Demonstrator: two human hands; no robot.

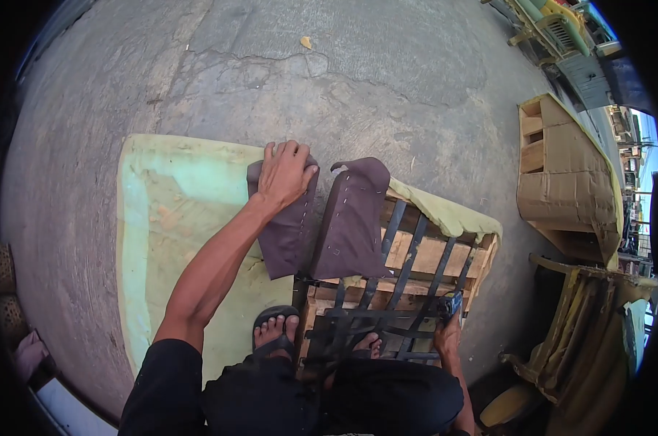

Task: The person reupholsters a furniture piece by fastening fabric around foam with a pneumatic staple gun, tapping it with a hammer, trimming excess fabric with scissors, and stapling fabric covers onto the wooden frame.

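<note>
My left hand (287, 174) lies on a dark purple fabric piece (289, 240), its fingers curled over the upper edge; they look pressed on the cloth. The fabric rests on a pale green foam pad (183, 218). Right of it, a second purple fabric part (350, 218) with a row of staples covers the end of a wooden frame (434, 258) crossed by black straps (405, 258). At the frame's right side my right hand (447, 334) is wrapped round a small blue and black tool (451, 305), whose lower part is hidden by the fingers.
A cardboard-covered wooden frame (568, 182) stands at the right, with a bare wooden furniture piece (561, 327) below it. A small yellowish scrap (305, 43) lies on the concrete floor (387, 87). My sandalled feet are by the foam and inside the strapped frame.
</note>
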